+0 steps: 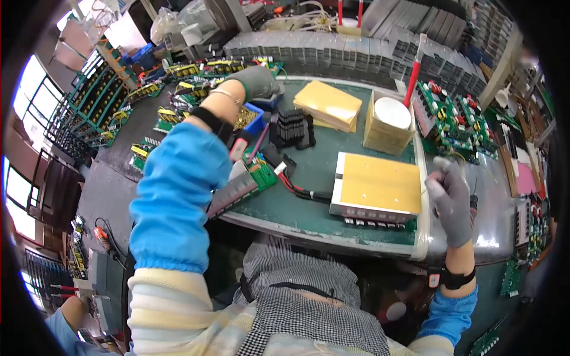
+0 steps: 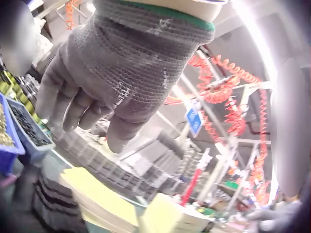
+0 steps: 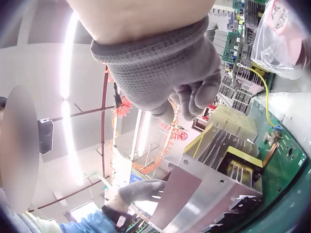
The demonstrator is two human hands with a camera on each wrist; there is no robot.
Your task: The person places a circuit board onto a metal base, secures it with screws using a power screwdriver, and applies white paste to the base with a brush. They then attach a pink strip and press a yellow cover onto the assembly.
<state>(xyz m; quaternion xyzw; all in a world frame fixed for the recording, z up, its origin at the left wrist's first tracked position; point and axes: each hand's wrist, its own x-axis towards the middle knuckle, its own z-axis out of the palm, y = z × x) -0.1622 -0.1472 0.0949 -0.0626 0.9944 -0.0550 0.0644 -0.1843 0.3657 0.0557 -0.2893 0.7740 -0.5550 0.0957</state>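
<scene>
My gloved left hand (image 1: 258, 83) is stretched out over the far part of the bench, by a blue bin (image 1: 256, 121) of small brass-coloured parts. Its fingers (image 2: 73, 109) hang loosely bent with nothing between them in the left wrist view; a second bin (image 2: 29, 128) there holds small black parts. Just right of a metal-cased unit (image 1: 335, 204) topped with a yellow sheet (image 1: 380, 184) is my gloved right hand (image 1: 452, 204). Its fingers (image 3: 206, 94) are loosely curled and nothing shows in them. A dark and red tool (image 1: 473, 206), like a screwdriver, lies beside that hand.
Black plastic pieces (image 1: 291, 127) and a stack of yellow sheets (image 1: 326, 104) lie mid-bench. A box with a white roll (image 1: 392, 113) stands behind the unit, near a red upright tool (image 1: 414, 74). Circuit boards (image 1: 454, 118) are at the right, and metal parts (image 1: 320, 50) line the back.
</scene>
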